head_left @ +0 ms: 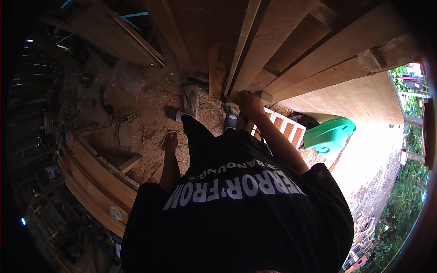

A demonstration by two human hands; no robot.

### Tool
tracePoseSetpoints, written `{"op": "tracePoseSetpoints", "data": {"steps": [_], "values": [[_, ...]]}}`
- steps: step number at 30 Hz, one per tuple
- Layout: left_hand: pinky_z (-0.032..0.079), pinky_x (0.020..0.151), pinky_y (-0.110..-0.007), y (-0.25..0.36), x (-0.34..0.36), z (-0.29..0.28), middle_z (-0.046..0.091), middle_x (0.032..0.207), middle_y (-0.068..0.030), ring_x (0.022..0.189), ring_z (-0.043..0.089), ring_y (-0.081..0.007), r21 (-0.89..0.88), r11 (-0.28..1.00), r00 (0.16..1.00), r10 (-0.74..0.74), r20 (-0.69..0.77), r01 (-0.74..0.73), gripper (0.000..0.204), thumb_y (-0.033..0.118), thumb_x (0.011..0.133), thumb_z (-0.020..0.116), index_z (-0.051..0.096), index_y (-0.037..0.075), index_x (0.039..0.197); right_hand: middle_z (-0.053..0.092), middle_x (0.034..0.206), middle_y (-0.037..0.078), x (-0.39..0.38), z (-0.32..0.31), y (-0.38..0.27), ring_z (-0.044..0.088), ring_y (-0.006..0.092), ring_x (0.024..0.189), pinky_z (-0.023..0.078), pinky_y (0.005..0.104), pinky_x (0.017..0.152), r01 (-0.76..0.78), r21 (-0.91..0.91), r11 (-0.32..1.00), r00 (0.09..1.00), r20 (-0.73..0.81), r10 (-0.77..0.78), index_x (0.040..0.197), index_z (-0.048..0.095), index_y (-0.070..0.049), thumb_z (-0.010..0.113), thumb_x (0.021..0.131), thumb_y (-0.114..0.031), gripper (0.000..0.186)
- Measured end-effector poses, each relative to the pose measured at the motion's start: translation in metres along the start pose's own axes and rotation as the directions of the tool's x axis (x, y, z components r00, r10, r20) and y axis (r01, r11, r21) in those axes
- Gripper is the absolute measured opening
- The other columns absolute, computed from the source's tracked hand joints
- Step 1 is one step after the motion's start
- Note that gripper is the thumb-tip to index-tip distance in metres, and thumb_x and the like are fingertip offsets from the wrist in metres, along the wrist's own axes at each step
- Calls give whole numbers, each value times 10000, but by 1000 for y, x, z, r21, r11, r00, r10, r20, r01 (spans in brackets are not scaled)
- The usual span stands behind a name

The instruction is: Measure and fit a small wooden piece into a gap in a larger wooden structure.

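Observation:
My right hand reaches forward to the lower end of some tall wooden panels. Its fingers are curled over a short piece of wood, whose end shows just right of the knuckles. Whether that piece is loose or part of the panels I cannot tell. Down at my left side hangs my left hand, closed, above the shavings-covered floor. Anything within its fingers is too small and dark to name.
A green plastic object lies at right, beside a white slatted frame. Long boards are stacked at left. A power strip and a pale bag lie on the floor near my feet.

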State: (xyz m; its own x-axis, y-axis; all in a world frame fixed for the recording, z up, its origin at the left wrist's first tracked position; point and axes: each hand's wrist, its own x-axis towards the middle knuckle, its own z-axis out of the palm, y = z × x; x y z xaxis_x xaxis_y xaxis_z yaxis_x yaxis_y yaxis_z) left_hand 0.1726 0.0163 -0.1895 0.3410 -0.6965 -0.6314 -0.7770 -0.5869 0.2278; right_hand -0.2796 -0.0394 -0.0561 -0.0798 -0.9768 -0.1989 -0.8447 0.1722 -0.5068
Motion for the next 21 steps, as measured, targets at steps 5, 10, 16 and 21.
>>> {"op": "tracePoseSetpoints", "data": {"steps": [5,10,16,21], "values": [[504,982,-458,64,-13,-24,659,1278,-220,1177,646,-355,-228,934,962,266,-68,-274,456,383,1041,518,641,26,1297,671,1165,175,-11,-17,12,658,407,1086,549,505,911,-5,49,999,1000,-18,6,1202,636,-104,750,762,-123,455],[506,1009,-410,157,-29,-16,669,1266,-194,1216,642,-312,-402,748,818,575,-3,-528,397,302,1052,560,621,14,1318,692,1112,171,-14,-49,15,678,386,1047,561,479,890,67,107,992,992,-114,-55,1175,660,-115,731,756,-109,424],[512,1003,-390,261,-77,3,669,1280,-169,1214,644,-292,-537,530,541,827,156,-656,373,294,1068,551,609,25,1320,707,1121,154,-14,-66,21,686,363,1050,565,471,894,83,72,994,986,-148,-72,1173,679,-115,820,696,-163,500],[499,1000,-354,301,-103,-4,671,1268,-122,1183,636,-217,-537,503,466,858,216,-677,395,312,1093,505,594,26,1350,695,1068,165,-13,-49,47,685,379,1012,557,486,871,33,103,994,985,-169,-16,1137,676,-131,743,756,-127,386]]}}
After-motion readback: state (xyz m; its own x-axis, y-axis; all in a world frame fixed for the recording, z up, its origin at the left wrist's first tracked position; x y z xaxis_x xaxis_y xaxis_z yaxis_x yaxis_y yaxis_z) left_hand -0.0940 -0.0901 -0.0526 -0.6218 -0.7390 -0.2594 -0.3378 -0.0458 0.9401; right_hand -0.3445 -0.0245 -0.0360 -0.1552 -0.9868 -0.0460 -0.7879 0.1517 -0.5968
